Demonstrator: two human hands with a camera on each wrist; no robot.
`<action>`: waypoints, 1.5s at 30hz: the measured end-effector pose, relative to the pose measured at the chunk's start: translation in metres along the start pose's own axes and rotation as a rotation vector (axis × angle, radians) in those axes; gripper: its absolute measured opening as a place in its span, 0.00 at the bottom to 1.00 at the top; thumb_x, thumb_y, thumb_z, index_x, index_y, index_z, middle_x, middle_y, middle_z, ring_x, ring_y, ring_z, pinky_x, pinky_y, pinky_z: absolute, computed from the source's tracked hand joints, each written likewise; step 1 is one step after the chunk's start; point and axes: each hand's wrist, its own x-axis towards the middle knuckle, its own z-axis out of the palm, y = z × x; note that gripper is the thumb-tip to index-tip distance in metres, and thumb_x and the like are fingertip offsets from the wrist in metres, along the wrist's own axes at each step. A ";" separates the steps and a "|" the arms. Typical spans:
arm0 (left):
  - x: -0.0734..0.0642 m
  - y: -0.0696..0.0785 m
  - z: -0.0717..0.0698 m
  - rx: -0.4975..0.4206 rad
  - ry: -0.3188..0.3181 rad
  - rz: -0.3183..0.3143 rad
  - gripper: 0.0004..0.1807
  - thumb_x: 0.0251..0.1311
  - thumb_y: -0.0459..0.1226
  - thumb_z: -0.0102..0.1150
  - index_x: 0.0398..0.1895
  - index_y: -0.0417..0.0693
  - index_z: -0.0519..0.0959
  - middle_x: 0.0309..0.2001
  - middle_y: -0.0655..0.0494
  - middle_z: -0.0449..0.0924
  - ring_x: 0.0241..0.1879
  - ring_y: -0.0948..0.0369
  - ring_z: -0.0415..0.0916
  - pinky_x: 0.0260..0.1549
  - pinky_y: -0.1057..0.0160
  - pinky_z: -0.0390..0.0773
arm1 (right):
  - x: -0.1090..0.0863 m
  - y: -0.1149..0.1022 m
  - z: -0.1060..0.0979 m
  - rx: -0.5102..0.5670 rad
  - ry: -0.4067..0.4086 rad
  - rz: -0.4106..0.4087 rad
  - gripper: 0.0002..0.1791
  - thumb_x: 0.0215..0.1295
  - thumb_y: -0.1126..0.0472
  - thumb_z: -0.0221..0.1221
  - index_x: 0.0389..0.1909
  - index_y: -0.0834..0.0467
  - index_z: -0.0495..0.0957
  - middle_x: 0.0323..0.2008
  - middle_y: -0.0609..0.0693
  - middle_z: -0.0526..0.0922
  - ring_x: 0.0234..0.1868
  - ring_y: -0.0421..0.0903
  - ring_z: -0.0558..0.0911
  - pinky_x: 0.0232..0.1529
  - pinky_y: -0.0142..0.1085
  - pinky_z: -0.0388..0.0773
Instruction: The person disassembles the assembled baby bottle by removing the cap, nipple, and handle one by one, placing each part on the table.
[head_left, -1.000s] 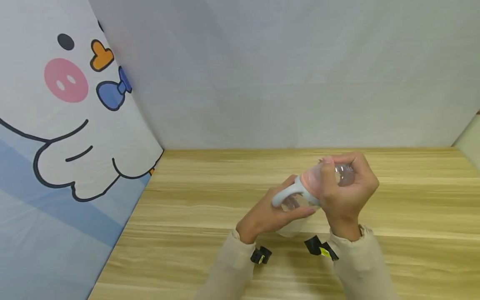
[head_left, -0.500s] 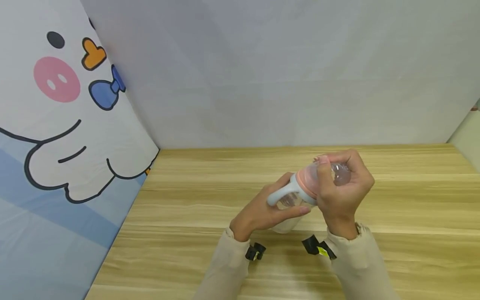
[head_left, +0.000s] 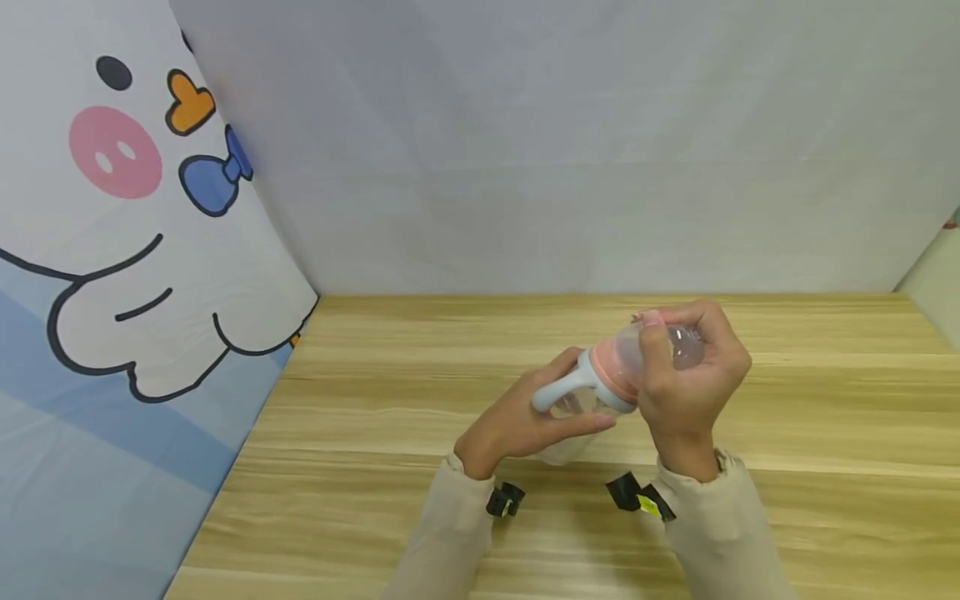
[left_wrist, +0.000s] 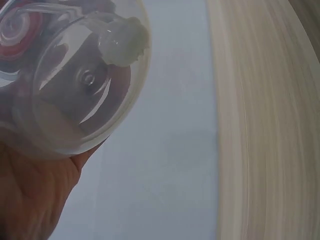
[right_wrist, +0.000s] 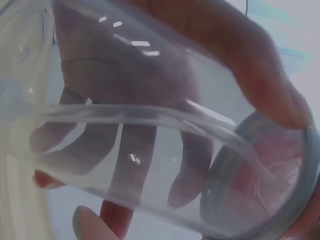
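A clear baby bottle with a pale blue handle and a pink collar is held tilted above the table. My left hand grips its body, thumb on the near side. At the upper right end, my right hand grips the clear dome-shaped cap, its thumb pressed near the top edge. Through the bottle's base the left wrist view shows a whitish straw weight. A clear straw runs along the inside in the right wrist view. The right palm hides part of the cap.
The wood-grain table spreads below both hands. A pale grey cloth wall rises behind it, and a cartoon-printed cloth stands along the left edge. Black wrist mounts sit by the sleeves.
The view has shifted a little, and both hands with the bottle appear slightly farther left. The left hand has drawn slightly away from the right. Both grips stay the same.
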 end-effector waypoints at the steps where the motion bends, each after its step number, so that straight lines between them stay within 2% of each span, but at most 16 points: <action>1: 0.000 0.000 0.000 0.005 0.001 0.003 0.28 0.64 0.43 0.67 0.65 0.60 0.68 0.48 0.57 0.83 0.41 0.61 0.82 0.43 0.66 0.83 | 0.000 0.000 0.000 0.004 0.005 0.000 0.05 0.50 0.78 0.53 0.19 0.76 0.72 0.22 0.46 0.84 0.26 0.42 0.85 0.32 0.30 0.84; 8: 0.001 -0.003 -0.001 0.023 0.002 0.039 0.29 0.63 0.42 0.68 0.65 0.59 0.68 0.47 0.57 0.82 0.41 0.61 0.81 0.43 0.67 0.82 | 0.004 0.001 -0.003 -0.001 0.042 -0.003 0.05 0.52 0.78 0.56 0.19 0.72 0.74 0.23 0.46 0.85 0.26 0.41 0.86 0.30 0.29 0.83; 14: 0.002 -0.005 0.000 0.015 -0.006 0.049 0.29 0.63 0.41 0.69 0.65 0.59 0.67 0.48 0.56 0.82 0.42 0.59 0.81 0.43 0.65 0.83 | 0.007 0.000 -0.008 0.013 0.027 0.000 0.06 0.53 0.77 0.57 0.20 0.69 0.76 0.24 0.47 0.85 0.26 0.42 0.86 0.30 0.29 0.83; 21: 0.001 -0.005 0.000 0.009 0.005 0.032 0.30 0.62 0.41 0.69 0.65 0.60 0.68 0.49 0.57 0.81 0.42 0.62 0.81 0.44 0.64 0.84 | 0.013 0.002 -0.011 0.047 0.054 -0.024 0.05 0.53 0.76 0.58 0.20 0.68 0.78 0.23 0.48 0.86 0.26 0.42 0.86 0.31 0.29 0.83; 30: 0.002 -0.006 0.001 -0.018 -0.011 0.025 0.31 0.63 0.40 0.68 0.67 0.60 0.66 0.52 0.56 0.80 0.44 0.67 0.79 0.46 0.65 0.83 | 0.021 0.004 -0.017 0.066 0.087 -0.036 0.05 0.53 0.75 0.58 0.20 0.71 0.77 0.23 0.49 0.85 0.26 0.43 0.85 0.33 0.32 0.84; 38: 0.001 -0.010 -0.005 0.012 -0.002 -0.006 0.29 0.63 0.42 0.68 0.65 0.63 0.68 0.51 0.58 0.80 0.46 0.55 0.80 0.48 0.58 0.83 | 0.027 0.003 -0.021 0.061 0.100 -0.038 0.06 0.54 0.75 0.58 0.20 0.70 0.77 0.22 0.50 0.84 0.24 0.43 0.85 0.34 0.32 0.84; 45: 0.000 -0.010 -0.006 0.001 0.000 0.004 0.31 0.63 0.42 0.68 0.67 0.63 0.66 0.53 0.58 0.80 0.48 0.50 0.80 0.48 0.63 0.81 | 0.030 0.002 -0.022 0.046 0.144 -0.057 0.06 0.54 0.74 0.58 0.20 0.68 0.77 0.21 0.49 0.84 0.24 0.43 0.85 0.35 0.33 0.83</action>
